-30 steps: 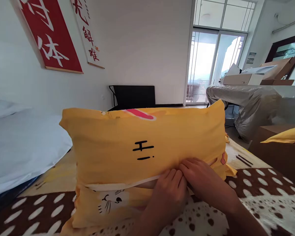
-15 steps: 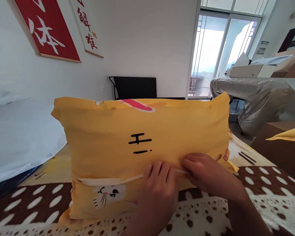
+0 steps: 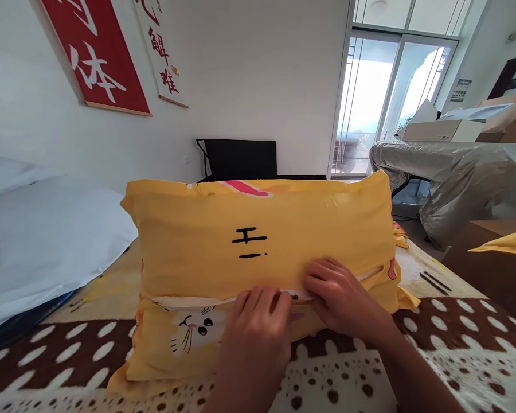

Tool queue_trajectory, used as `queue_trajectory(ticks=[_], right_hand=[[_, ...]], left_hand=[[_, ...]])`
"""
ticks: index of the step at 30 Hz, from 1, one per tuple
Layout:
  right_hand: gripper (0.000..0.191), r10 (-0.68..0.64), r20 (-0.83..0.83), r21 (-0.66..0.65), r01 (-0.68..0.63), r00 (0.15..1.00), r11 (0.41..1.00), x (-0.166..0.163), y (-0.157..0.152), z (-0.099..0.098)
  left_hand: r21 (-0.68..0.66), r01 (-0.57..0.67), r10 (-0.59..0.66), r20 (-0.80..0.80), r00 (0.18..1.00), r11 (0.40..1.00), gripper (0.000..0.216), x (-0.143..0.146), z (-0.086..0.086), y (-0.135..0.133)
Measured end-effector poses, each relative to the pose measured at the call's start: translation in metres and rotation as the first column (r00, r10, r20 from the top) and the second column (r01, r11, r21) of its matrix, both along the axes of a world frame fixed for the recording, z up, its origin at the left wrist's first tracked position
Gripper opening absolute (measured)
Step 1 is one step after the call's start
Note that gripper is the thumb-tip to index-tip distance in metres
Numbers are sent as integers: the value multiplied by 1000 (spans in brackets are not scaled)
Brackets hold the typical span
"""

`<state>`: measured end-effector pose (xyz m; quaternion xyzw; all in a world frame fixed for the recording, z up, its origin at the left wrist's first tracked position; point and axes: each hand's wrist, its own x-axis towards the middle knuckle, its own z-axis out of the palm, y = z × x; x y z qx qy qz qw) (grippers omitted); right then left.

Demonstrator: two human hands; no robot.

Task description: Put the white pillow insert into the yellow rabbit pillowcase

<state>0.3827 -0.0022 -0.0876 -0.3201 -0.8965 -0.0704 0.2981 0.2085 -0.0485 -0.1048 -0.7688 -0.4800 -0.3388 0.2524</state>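
Both of your hands are working at the seam that runs along the lower part of the yellow pillow (image 3: 258, 241). Your left hand (image 3: 253, 327) lies with fingers curled and pressed flat on the cloth just below the white opening strip (image 3: 189, 300), pinching nothing that you can make out; it seems to pin the fabric down. Your right hand (image 3: 339, 292) sits just beside it, toward the pillow's right end, fingers bent and tips pressed on the seam line; whether it pinches a zipper pull or only the cloth edge cannot be told from here.

The pillow stands on its long edge on the bedspread (image 3: 456, 327), the brown and cream spotted one, and it fills the middle of your view. Its long axis runs left to right across you, with the seam parallel to that axis and the printed cat face (image 3: 195, 330) below the seam, near the pillow's left end. The broad printed face looks toward you.

Judging by the puffed corners and soft creases, the pillow is light and yielding, and the cover is thin, loose cotton-like cloth that will slide over the filling. Take hold at the seam edges, close to the opening, so that the cloth stays taut between your hands.

A white duvet (image 3: 47, 241) lies left of the pillow.
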Motion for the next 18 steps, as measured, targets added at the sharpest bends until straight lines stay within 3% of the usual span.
queue_trajectory(ticks=[9, 18], right_hand=[[27, -82, -9, -19, 81, 997, 997, -10, 1, -7], [23, -22, -280, 113, 56, 960, 992, -26, 13, -24]], left_hand=[[-4, -8, 7, -70, 997, 1000, 19, -1, 9, 0], [5, 3, -3, -22, 1000, 1000, 18, 0, 6, 3]])
